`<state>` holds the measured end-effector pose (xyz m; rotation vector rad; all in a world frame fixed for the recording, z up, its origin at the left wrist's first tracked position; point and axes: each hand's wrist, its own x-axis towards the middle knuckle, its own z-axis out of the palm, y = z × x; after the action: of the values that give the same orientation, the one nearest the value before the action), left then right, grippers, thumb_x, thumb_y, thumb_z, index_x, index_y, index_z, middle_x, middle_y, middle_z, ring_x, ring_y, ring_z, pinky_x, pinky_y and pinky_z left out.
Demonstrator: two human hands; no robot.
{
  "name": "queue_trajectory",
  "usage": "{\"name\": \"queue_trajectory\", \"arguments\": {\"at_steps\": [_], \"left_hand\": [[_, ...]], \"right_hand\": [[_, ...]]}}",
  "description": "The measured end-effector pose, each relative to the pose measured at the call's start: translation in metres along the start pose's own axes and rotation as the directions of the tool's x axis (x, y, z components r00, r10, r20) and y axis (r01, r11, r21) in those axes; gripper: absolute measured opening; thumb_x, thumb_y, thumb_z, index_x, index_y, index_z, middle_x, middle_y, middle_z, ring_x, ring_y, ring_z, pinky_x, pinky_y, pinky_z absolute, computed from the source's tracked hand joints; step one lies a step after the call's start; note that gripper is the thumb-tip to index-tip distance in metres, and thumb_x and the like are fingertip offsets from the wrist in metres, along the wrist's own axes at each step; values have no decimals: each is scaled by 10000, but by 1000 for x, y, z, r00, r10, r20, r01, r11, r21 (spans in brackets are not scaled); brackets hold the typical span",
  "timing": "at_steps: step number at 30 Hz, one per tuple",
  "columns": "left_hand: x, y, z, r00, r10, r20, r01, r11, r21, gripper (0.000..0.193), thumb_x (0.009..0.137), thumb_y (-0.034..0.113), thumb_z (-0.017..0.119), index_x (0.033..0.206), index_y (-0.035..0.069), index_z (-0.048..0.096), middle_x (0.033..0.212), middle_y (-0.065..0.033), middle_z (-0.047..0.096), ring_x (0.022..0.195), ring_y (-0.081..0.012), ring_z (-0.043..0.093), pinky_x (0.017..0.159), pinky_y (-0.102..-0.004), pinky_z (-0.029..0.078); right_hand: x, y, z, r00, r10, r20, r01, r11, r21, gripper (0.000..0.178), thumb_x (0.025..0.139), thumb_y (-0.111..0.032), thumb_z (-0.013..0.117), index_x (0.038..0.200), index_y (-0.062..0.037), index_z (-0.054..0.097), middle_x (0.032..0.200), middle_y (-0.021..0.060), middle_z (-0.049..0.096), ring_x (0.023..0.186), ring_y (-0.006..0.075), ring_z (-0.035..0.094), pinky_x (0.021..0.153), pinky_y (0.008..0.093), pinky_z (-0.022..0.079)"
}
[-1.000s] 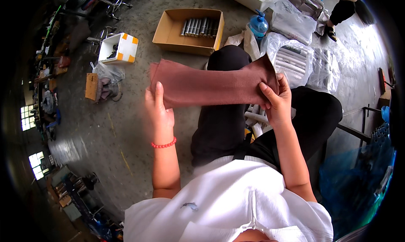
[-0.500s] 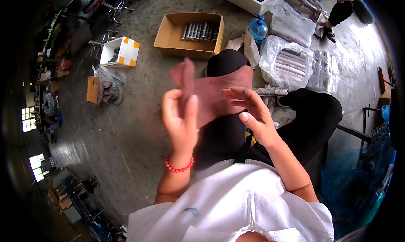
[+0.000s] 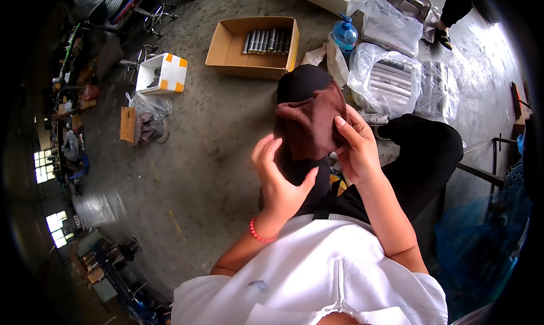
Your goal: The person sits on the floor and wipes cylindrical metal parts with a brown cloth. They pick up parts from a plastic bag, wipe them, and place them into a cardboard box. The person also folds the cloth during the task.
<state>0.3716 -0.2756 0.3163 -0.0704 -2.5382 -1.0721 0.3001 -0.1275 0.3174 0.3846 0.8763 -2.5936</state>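
Observation:
A dark reddish-brown cloth (image 3: 310, 124) lies draped and folded over my left knee, on black trousers. My right hand (image 3: 358, 146) pinches the cloth's right edge between thumb and fingers. Beside its lower left side, my left hand (image 3: 283, 183) is open, thumb and fingers apart in a curve, with nothing visible between them. A red bead bracelet (image 3: 262, 232) circles my left wrist. What lies under the cloth, other than the knee, is hidden.
Ahead, a cardboard box (image 3: 226, 56) holds several metal tubes (image 3: 266, 42). To its right stand a blue pump bottle (image 3: 345, 35) and plastic-wrapped bundles (image 3: 391, 84). A white foam box (image 3: 170, 73) sits left; a metal frame (image 3: 481, 176) is at right. Someone's foot (image 3: 445, 40) shows far right.
The cloth was spread out and raised at its left end; now it is gathered over the knee. My left hand has let go and moved right and down; my right hand has closed on the cloth.

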Motion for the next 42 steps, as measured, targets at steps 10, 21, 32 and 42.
{"name": "queue_trajectory", "arguments": {"at_steps": [10, 21, 32, 42], "left_hand": [[46, -1, 39, 972, -229, -53, 178, 864, -471, 590, 857, 61, 582, 1332, -8, 239, 1317, -169, 358, 1137, -252, 471, 940, -350, 402], [83, 34, 20, 940, -262, 220, 266, 155, -951, 477, 930, 254, 399, 1336, 7, 368, 1317, -145, 456, 1223, -225, 451, 1012, -336, 374], [47, -7, 15, 947, -234, 220, 316, 559, -767, 447, 947, 155, 385, 1350, -39, 381, 1425, -143, 368, 1303, -238, 370, 1091, -368, 283], [84, 23, -29, 744, -78, 664, 668, 40, -743, 456, 952, 145, 459, 1367, -24, 375, 1341, -129, 470, 1239, -231, 448, 1076, -348, 292]], "right_hand": [[-1, -35, 43, 977, -138, 164, 146, 989, -34, 447, 930, -87, 525, 1347, 4, 395, 1235, 99, 551, 1107, 153, 552, 934, 299, 456], [-18, -59, 65, 937, -298, 182, 291, 954, 67, 481, 941, -114, 519, 1382, -20, 353, 1278, 84, 515, 1137, 155, 525, 933, 300, 452], [-24, -14, 21, 998, -13, 57, 4, 989, 150, 465, 934, -97, 494, 1373, -32, 357, 1242, 126, 543, 1029, 216, 618, 803, 333, 558], [22, -79, 48, 945, -249, 210, 296, 925, -236, 553, 930, -180, 521, 1410, -19, 299, 1290, 163, 499, 1105, 263, 572, 929, 385, 472]]}}
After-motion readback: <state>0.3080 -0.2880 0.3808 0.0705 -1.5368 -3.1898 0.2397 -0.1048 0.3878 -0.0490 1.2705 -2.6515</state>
